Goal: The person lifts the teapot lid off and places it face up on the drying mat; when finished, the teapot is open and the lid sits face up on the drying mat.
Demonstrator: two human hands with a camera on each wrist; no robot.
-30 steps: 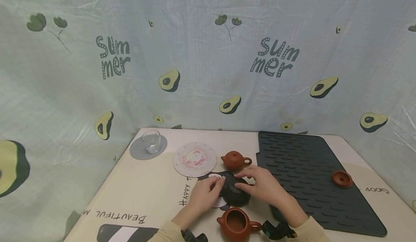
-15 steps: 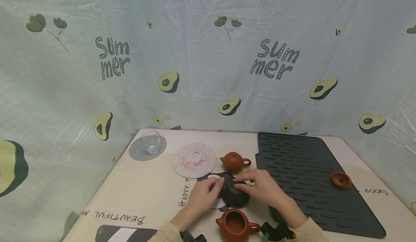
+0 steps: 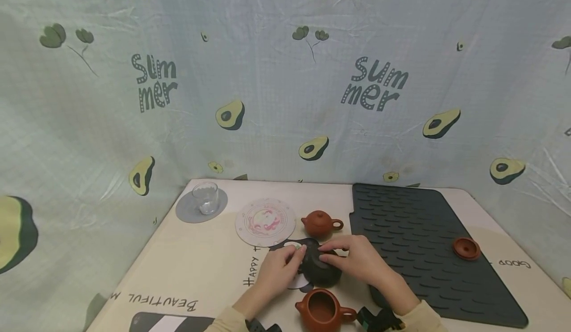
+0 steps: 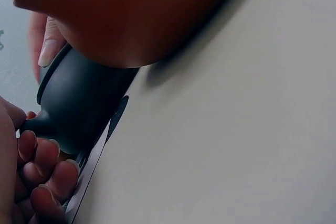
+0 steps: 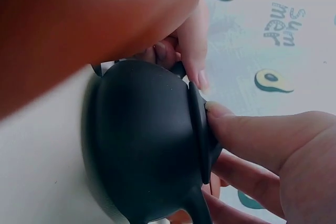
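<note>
Hands still on black teapot

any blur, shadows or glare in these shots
Head view: evenly lit, pale creases on the curtain; left wrist: dim, the open brown teapot soft-looking, dark shadow along its lower edge; right wrist: that teapot blurred in the foreground, faint sheen on the black teapot.

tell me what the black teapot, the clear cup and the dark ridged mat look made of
Black teapot: probably clay or ceramic, smooth and satin-matte, with only soft, broad highlights. Clear cup: glass, or possibly clear plastic, glossy; the grey coaster shows through it. Dark ridged mat: likely rubber or silicone, dull, with raised ridges that look moulded in.
</note>
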